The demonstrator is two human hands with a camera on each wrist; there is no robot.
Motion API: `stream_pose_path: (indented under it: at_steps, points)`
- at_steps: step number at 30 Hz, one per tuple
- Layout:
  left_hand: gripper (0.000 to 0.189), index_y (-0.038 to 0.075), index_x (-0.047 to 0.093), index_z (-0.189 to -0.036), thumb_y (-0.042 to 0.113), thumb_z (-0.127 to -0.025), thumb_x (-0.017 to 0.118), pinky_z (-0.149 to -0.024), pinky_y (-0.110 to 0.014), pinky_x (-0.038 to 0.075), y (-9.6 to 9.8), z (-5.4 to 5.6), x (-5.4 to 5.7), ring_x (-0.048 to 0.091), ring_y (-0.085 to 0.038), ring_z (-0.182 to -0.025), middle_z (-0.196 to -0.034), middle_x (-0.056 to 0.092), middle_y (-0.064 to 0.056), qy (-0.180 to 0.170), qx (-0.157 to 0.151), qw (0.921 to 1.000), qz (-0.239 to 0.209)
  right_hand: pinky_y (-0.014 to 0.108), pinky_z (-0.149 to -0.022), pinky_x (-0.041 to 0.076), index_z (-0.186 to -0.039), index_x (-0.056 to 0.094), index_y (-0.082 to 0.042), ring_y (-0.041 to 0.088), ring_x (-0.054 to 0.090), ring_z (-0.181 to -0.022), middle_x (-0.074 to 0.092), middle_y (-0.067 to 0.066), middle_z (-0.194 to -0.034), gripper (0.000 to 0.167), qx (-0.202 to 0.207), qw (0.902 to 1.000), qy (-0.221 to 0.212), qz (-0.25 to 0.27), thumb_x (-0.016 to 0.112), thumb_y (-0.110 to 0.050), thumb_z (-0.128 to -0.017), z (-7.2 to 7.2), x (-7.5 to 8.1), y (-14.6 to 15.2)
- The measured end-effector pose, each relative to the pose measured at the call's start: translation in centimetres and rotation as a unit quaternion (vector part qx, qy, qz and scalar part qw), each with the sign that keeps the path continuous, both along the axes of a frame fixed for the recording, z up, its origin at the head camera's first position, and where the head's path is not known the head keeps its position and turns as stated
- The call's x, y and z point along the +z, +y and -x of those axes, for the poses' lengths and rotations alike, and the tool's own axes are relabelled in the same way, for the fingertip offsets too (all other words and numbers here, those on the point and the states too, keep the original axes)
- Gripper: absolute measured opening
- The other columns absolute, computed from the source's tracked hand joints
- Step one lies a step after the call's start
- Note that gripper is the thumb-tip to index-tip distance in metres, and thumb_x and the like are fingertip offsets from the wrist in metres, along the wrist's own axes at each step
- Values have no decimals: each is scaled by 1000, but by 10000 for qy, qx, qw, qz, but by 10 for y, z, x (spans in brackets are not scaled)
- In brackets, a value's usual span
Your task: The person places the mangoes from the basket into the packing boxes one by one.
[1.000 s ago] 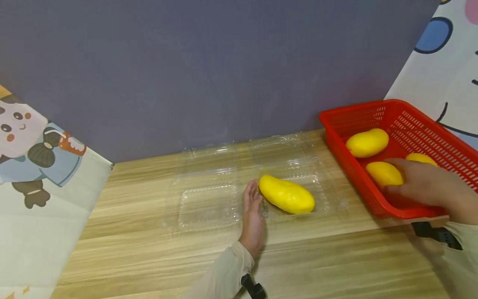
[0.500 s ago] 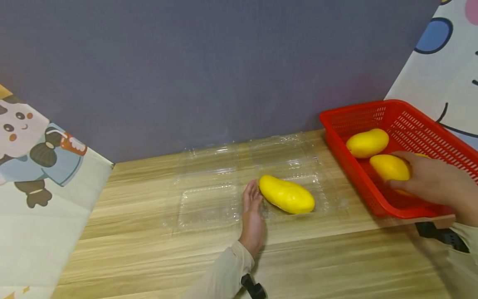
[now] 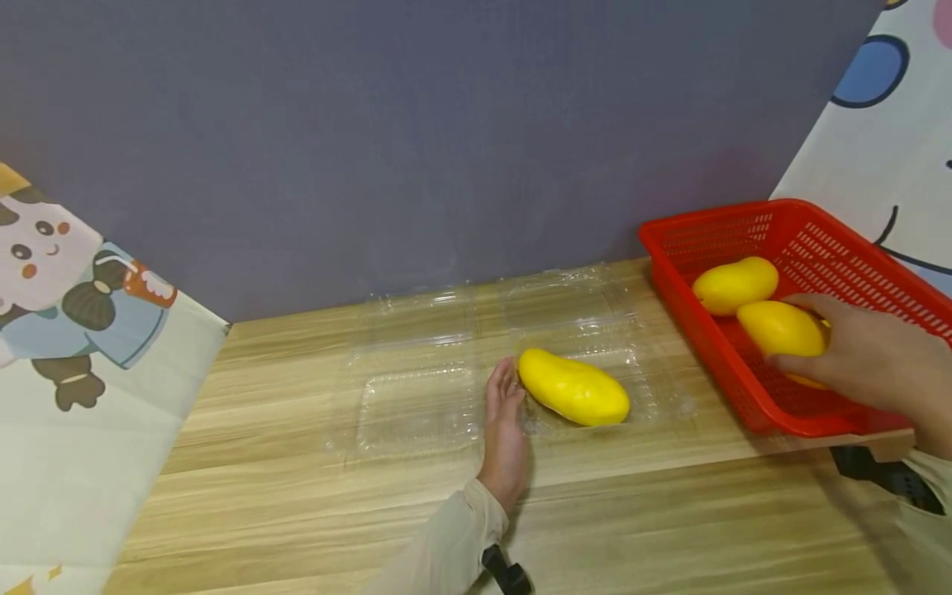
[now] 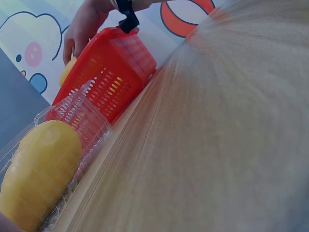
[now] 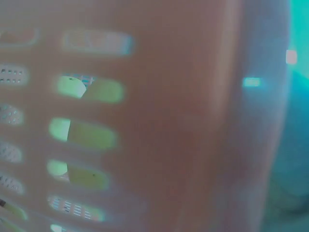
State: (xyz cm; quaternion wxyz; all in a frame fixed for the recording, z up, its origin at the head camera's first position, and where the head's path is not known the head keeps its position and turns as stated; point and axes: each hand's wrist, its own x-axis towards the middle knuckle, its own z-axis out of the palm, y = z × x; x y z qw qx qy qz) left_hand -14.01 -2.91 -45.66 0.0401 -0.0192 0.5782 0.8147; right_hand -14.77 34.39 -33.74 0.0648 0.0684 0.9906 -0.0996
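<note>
In the head view, my right hand (image 3: pixel 878 355) grips a yellow mango (image 3: pixel 783 329) inside the red basket (image 3: pixel 714 376), thumb on its near side and fingers over its far side. Another mango (image 3: pixel 736 285) lies just behind it; a bit of yellow shows below the held one, mostly hidden. My left hand (image 3: pixel 507 438) rests on its edge with straight fingers at the side of a clear plastic clamshell box (image 3: pixel 647 388). One mango (image 3: pixel 573 388) lies in that box, right beside the fingertips. In the left wrist view, this mango (image 4: pixel 43 169) fills the near corner.
A second clear clamshell box (image 3: pixel 416 409) stands open to the left of my left hand. Both lids lean back toward the grey wall (image 3: pixel 416 149). Everything stands on a wood-grain table (image 3: pixel 297 512). The right wrist view is mostly the blurred basket wall (image 5: pixel 169 121), close up.
The mango in my right hand has shifted up and slightly right in the basket, and my hand now covers most of the mango behind it. My left hand has stayed put.
</note>
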Motion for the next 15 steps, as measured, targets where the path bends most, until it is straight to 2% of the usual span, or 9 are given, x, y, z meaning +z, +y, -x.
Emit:
stream_pose_path:
  at_steps: [9,15]
  points:
    - [54,22,27,-154,18,-102,39,-127,-53,8,0,-1,1,18,-20,-154,-162,28,9,-25,16,10000,54,74,-81,39,-143,33,5,51,48,-89,49,43,-117,106,112,9993,362,-28,76,-64,-75,-2,1,-2]
    - [53,22,29,-153,17,-101,39,-127,-53,9,1,0,1,18,-21,-154,-162,28,6,-18,59,10000,0,70,-75,41,-143,36,3,49,50,-83,53,42,-114,103,64,9978,648,-107,77,-62,-75,-6,5,-10]
